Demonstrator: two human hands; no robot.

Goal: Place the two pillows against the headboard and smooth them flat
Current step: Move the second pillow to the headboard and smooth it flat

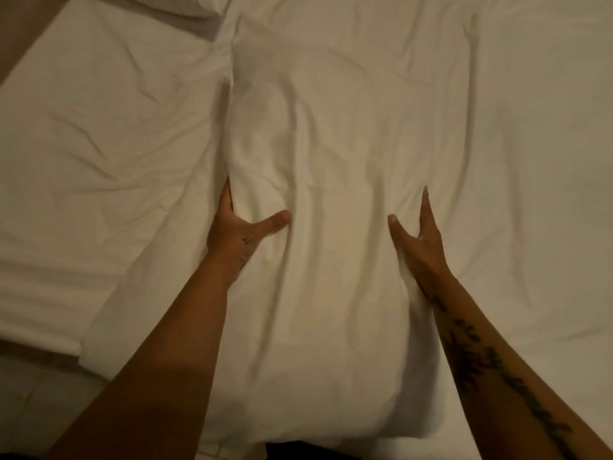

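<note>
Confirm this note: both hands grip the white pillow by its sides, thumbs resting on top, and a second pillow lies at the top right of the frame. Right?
Not quite. The head view shows the second pillow at the top left, not the top right. The rest holds: left hand and right hand grip the white pillow by its sides, thumbs on top.

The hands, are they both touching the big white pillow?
Touching. The head view shows the left hand and right hand gripping the pillow, thumbs pressed into its fabric.

One white pillow (pixel 325 200) lies lengthwise, deeply creased, on the bed; a second white pillow (pixel 159 8) shows partly at top left.
</note>
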